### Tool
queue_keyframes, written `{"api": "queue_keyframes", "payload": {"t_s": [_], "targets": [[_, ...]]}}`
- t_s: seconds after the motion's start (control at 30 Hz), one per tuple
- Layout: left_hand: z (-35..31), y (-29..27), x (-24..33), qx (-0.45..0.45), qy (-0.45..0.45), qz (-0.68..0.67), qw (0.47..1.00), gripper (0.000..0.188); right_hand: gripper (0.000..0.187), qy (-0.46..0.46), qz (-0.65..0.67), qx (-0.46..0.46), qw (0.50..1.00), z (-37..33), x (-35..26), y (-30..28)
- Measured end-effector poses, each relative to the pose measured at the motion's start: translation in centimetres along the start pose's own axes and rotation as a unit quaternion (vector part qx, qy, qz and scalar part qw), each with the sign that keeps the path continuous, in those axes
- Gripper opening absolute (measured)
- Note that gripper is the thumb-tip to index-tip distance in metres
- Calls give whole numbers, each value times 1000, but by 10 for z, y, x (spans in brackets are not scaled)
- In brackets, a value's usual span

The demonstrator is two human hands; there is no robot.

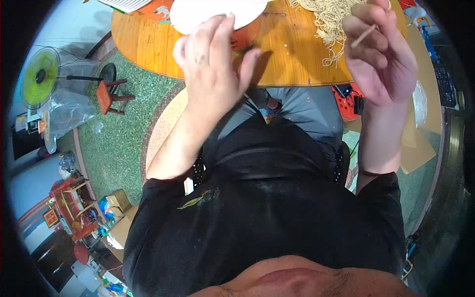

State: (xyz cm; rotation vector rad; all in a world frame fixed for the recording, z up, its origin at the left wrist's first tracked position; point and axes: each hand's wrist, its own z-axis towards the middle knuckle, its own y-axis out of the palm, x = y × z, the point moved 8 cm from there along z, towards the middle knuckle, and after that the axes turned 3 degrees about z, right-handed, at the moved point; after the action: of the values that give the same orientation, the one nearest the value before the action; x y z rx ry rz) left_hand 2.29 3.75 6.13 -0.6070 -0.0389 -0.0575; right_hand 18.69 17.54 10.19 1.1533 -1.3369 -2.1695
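Holding a slim stick (363, 36), right hand (380, 59) hovers near stringy cream strands (326, 20), left hand (210, 62) loosely spread.

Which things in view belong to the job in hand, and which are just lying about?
Probably part of the job:
stick, held in the right hand
beige strands, beside that hand
white disc, by the left hand; contact unclear
table, beneath these

Apparently just lying about:
fan
stool
cardboard box

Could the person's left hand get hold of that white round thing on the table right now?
Probably yes: the left hand looks empty and overlaps the near edge of the white round thing in this view, with nothing visible in between. Whether they touch, I can't tell.
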Motion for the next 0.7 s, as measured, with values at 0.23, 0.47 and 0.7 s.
{"api": "queue_keyframes", "payload": {"t_s": [0.23,0.47,0.7], "targets": [[9,-20,-37,-143,73,-11,987,14,27,12,406,-361,840,28,23,-33],[25,-38,-13,-132,80,-74,985,31,21,-59,116,-116,985,15,47,-66],[22,1,7,-198,19,-51,979,18,17,-131,-47,-28,990,-4,51,-46]]}}
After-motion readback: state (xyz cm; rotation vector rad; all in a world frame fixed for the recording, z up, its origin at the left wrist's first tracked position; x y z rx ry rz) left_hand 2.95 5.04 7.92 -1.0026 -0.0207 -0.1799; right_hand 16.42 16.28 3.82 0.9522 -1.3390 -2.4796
